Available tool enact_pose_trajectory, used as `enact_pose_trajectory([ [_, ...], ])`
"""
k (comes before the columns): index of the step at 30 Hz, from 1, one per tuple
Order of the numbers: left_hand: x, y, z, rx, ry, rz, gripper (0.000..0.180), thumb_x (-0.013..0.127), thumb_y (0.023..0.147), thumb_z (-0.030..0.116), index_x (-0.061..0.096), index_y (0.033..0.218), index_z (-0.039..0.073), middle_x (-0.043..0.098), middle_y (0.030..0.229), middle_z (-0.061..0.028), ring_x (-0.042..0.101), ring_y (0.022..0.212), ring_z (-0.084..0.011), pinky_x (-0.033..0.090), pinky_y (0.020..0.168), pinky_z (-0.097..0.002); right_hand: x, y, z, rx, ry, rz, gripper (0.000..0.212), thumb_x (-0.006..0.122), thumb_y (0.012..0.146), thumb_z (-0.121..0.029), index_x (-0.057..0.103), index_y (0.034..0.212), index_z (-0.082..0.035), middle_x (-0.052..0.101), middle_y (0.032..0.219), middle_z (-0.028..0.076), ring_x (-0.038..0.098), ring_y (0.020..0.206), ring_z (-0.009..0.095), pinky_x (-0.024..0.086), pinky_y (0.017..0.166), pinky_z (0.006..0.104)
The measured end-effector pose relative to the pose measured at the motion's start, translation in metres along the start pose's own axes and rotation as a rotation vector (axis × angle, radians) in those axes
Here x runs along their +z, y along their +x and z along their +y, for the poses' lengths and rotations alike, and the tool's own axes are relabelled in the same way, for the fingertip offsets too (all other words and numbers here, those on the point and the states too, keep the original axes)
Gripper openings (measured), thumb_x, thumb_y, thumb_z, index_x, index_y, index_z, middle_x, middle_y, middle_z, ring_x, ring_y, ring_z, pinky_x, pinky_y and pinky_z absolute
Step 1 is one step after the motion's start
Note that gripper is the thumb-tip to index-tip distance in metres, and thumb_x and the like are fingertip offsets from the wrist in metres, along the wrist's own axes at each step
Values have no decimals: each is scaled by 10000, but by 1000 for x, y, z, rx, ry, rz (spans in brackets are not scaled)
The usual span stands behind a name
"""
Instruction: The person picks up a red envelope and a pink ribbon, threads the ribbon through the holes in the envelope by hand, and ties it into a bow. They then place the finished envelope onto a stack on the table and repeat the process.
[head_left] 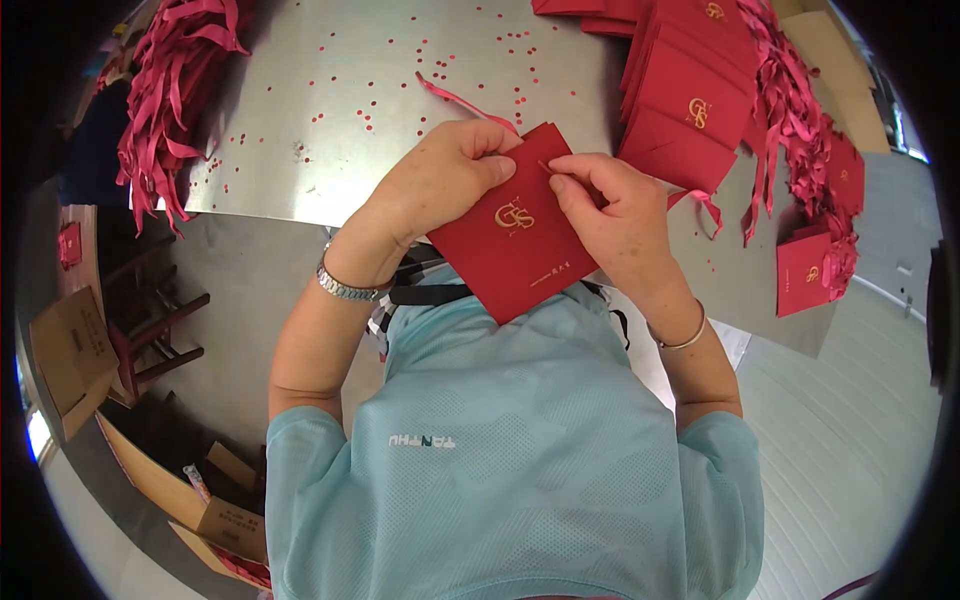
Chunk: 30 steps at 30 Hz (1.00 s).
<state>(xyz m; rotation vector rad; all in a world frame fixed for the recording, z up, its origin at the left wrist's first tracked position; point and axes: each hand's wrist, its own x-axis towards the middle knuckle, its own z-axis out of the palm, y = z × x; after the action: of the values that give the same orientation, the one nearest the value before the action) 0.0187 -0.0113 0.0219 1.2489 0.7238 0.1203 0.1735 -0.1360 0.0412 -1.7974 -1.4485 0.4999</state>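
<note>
A red paper gift bag [548, 250] with gold print lies flat and tilted in front of my body, over the table's near edge. My left hand [440, 172] grips its upper left edge, thumb on the front face and the other fingers behind. A pink ribbon [455, 97] trails from behind the bag's top onto the table. At the bag's upper right, my right hand [622, 215] pinches thumb and forefinger on what looks like the ribbon's thin end, coming through the front. The fingertips partly hide that spot.
A bundle of pink ribbons [165, 110] hangs over the metal table [285, 85] at left. Stacked red bags [690, 95] and more ribbons [790, 130] lie at right. Small red paper dots [370, 103] are scattered on the table. Cardboard boxes [75, 345] and a wooden stool [150, 330] stand at left.
</note>
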Motion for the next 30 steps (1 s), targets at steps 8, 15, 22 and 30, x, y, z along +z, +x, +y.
enact_pose_trajectory([
  [8, -7, -4, -1, 83, 226, -27, 190, 603, 858, -5, 640, 1045, -9, 662, 882, -10, 595, 792, -69, 500, 726, -232, 10, -1, -10, -39, -119, 63, 37, 676, 808, -54, 645, 820, -38, 658, 752, 93, 637, 653, 212, 498, 589, 308],
  [15, -6, -4, 2, 105, 300, 31, 172, 623, 846, 1, 649, 1016, -1, 659, 832, -18, 592, 764, -76, 497, 710, -236, 13, 7, -7, -67, -155, 28, 38, 672, 793, -24, 646, 820, -28, 658, 753, 91, 633, 640, 197, 497, 577, 293],
  [22, -3, -1, -8, 211, 388, 95, 193, 633, 830, 17, 643, 1021, -11, 664, 829, -38, 603, 755, -103, 503, 707, -261, 16, 11, -6, -242, -434, -37, 75, 674, 751, -15, 624, 803, -33, 629, 728, 104, 618, 622, 257, 495, 541, 341],
  [30, 2, 2, -15, 267, 392, 173, 238, 619, 807, 75, 645, 1024, -19, 669, 900, -202, 646, 844, -357, 512, 756, -404, 10, 20, 0, -252, -248, -76, 91, 626, 746, -30, 537, 752, -44, 579, 664, 95, 590, 592, 265, 472, 504, 370],
])
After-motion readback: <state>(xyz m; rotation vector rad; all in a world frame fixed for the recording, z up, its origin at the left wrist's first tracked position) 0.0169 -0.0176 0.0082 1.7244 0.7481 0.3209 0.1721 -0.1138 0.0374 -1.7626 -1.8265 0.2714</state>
